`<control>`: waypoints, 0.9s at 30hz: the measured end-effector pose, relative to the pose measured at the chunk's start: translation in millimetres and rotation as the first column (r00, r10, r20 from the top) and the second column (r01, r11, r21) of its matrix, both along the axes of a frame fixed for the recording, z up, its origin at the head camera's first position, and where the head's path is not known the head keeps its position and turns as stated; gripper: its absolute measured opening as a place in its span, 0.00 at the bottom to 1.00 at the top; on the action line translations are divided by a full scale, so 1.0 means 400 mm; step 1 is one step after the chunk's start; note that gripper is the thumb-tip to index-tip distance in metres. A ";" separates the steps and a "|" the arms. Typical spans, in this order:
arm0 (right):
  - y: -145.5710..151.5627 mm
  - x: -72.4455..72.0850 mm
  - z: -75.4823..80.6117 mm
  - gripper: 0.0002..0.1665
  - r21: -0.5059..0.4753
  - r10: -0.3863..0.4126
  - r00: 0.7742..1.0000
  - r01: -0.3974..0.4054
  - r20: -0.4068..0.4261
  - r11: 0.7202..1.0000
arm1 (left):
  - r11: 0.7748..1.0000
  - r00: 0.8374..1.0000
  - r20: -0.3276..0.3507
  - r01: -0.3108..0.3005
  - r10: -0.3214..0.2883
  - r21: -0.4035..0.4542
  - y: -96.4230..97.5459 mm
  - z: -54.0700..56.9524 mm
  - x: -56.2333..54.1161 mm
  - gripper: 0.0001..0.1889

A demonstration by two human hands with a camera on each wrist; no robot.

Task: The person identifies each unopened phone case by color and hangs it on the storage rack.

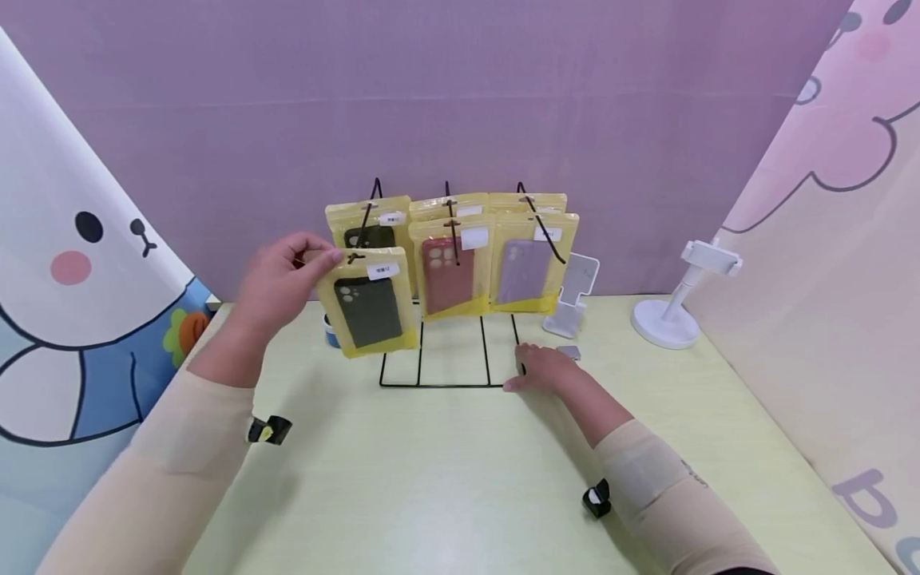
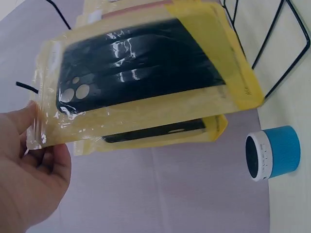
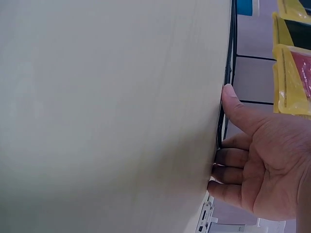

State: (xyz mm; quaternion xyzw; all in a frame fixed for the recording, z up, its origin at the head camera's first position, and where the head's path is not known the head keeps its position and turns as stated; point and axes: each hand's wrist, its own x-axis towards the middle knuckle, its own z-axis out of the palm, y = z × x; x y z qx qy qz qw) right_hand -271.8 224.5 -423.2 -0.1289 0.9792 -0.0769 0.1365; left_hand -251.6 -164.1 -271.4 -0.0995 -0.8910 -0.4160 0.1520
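Note:
My left hand (image 1: 276, 279) pinches the top left corner of a clear yellow-edged package (image 1: 368, 313) holding a dark phone case. The package is at the front end of the left hook, with the hook tip showing by its top edge in the left wrist view. Behind it hangs another dark phone case package (image 1: 372, 233). A red case package (image 1: 453, 275) and a lilac case package (image 1: 528, 271) hang on the other hooks, with more behind them. My right hand (image 1: 549, 371) grips the front right corner of the black wire display rack (image 1: 453, 386), thumb along the front bar.
A blue and white round speaker (image 2: 284, 151) stands behind the left package. To the rack's right are a grey phone stand (image 1: 578, 279), a small grey flat object (image 1: 569, 351) and a white phone stand (image 1: 668, 323). A purple cloth (image 1: 287, 144) hangs behind the table.

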 end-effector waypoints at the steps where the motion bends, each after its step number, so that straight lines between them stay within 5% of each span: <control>1: 0.000 0.000 -0.001 0.50 0.000 -0.001 1.000 0.001 0.001 1.000 | 1.000 1.000 -0.012 -0.014 0.014 0.003 0.002 -0.003 -0.003 0.26; 8: -0.002 0.001 -0.003 0.51 0.002 -0.005 1.000 0.005 0.004 1.000 | 0.997 0.994 -0.089 -0.061 0.066 0.056 0.011 -0.015 -0.021 0.28; 27: -0.004 -0.008 -0.007 0.52 0.001 -0.011 1.000 0.011 0.010 1.000 | 0.981 0.983 -0.079 -0.159 0.168 0.113 0.037 -0.009 -0.113 0.32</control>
